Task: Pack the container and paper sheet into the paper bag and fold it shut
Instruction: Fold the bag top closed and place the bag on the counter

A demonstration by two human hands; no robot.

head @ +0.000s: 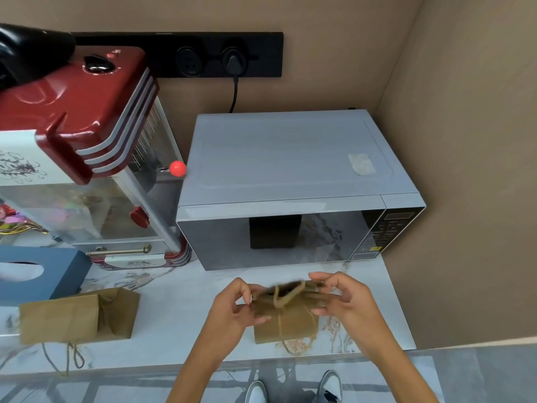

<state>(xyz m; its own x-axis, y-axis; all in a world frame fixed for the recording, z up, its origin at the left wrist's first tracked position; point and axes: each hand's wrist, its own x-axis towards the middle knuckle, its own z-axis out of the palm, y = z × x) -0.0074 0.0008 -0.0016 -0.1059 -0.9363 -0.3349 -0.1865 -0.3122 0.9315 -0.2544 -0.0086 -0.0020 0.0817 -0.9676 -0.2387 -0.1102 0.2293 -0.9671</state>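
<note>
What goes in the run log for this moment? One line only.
stage: folding bag top | left hand: on bag | right hand: on bag | second bag: lying left, untouched

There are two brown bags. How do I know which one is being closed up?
Find the big grey microwave on the marble counter. Right in front of its door stands a small paper bag, pinched at the top by both hands. The other bag lies untouched, far left.

behind: microwave blocks | left: second bag, tissue box | between: bare counter
</note>
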